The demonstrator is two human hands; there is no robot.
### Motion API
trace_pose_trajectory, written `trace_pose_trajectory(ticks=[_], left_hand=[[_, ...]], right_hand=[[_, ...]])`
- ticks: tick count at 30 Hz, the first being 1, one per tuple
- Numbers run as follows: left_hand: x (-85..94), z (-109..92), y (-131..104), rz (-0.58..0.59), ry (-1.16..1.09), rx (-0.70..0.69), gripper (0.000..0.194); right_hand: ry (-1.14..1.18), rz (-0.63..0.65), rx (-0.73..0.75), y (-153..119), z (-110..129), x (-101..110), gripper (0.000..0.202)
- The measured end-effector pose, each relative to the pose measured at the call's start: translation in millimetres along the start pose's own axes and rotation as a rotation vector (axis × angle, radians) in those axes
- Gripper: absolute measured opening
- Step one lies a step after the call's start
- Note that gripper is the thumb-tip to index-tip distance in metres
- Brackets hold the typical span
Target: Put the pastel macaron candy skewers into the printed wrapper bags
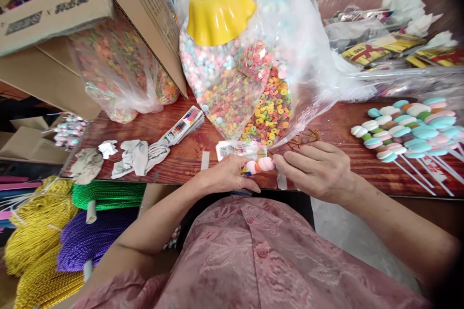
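Observation:
My left hand (227, 174) is closed around a short candy skewer (264, 164) at the table's front edge, with pink marshmallow and an orange piece showing. A bit of printed wrapper shows at its left end, partly behind my fingers. My right hand (319, 171) has thumb and fingers together at the skewer's right end; what they pinch is hidden. Printed wrappers (232, 149) lie just behind my left hand. Beyond them is a clear bag of small marshmallows (192, 60) with colourful candy rings (273, 111) in front.
Finished-looking marshmallow skewers (416, 128) with white sticks lie at the right. A yellow fluted bowl (221, 7) sits upside down on the bag. At left are a cardboard box (155, 14), a wrapper stack (183, 125), light cloth (139, 157) and rope bundles (39, 222).

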State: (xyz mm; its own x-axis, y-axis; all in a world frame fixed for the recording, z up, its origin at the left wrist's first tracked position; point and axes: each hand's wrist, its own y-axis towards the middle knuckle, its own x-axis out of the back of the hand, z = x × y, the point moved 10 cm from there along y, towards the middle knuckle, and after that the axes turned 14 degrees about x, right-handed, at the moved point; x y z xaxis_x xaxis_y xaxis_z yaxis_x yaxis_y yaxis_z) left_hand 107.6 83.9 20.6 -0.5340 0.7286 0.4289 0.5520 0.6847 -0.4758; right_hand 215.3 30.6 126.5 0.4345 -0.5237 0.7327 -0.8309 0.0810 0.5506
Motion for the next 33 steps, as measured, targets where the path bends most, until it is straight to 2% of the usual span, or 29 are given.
trace_pose_trajectory(ticks=[2, 4, 6, 8, 11, 14, 17, 19, 21, 23, 24, 25, 28, 31, 33], left_hand=[[-6.9, -3.2, 0.1, 0.072, -0.018, -0.004, 0.034], [-7.4, -3.5, 0.8, 0.084, -0.027, 0.013, 0.034], [-2.2, -2.0, 2.3, 0.024, 0.036, 0.044, 0.033], [5.9, -0.8, 3.8, -0.101, 0.192, 0.078, 0.032], [7.9, -8.3, 5.8, -0.248, 0.438, 0.068, 0.019], [-3.5, -17.5, 10.1, -0.234, 0.496, 0.03, 0.004], [-1.9, -24.1, 9.4, -0.2, 0.385, 0.0, 0.006], [6.4, -28.7, 3.3, -0.163, 0.248, -0.048, 0.022], [11.0, -28.7, -4.2, -0.048, 0.08, -0.073, 0.032], [10.6, -21.2, -9.9, 0.087, -0.091, -0.021, 0.033], [11.2, -15.3, -11.2, 0.116, -0.173, 0.024, 0.037], [13.0, -8.9, -11.4, 0.11, -0.251, 0.068, 0.041], [19.5, 7.4, -7.2, -0.029, -0.433, 0.141, 0.047], [15.7, 12.5, -0.2, -0.124, -0.545, 0.125, 0.048], [16.8, 8.8, 1.7, -0.201, -0.611, 0.059, 0.05]], right_hand=[[0.024, -0.027, 0.006, -1.5, 0.6, -0.7, 0.012], [0.073, 0.013, -0.015, -3.5, 1.9, -8.6, 0.013], [0.145, 0.1, -0.068, -6.0, 4.1, -21.8, 0.017], [0.233, 0.2, -0.144, -8.4, 7.0, -36.9, 0.019], [0.352, 0.329, -0.281, -9.9, 10.9, -59.1, 0.018], [0.417, 0.383, -0.373, -6.1, 14.1, -76.9, 0.016], [0.422, 0.332, -0.394, -0.4, 11.4, -84.0, 0.015], [0.404, 0.253, -0.348, 3.8, 7.1, -78.7, 0.016], [0.359, 0.195, -0.276, 6.2, 1.0, -68.3, 0.019], [0.318, 0.188, -0.235, 4.7, -8.3, -59.4, 0.023], [0.311, 0.196, -0.242, 2.3, -14.6, -56.6, 0.025], [0.322, 0.201, -0.261, -0.5, -20.7, -54.8, 0.026], [0.449, 0.171, -0.328, -7.2, -29.6, -55.4, 0.024], [0.564, 0.143, -0.31, -3.2, -16.4, -63.9, 0.022], [0.54, 0.157, -0.313, 2.2, -7.8, -71.2, 0.022]])
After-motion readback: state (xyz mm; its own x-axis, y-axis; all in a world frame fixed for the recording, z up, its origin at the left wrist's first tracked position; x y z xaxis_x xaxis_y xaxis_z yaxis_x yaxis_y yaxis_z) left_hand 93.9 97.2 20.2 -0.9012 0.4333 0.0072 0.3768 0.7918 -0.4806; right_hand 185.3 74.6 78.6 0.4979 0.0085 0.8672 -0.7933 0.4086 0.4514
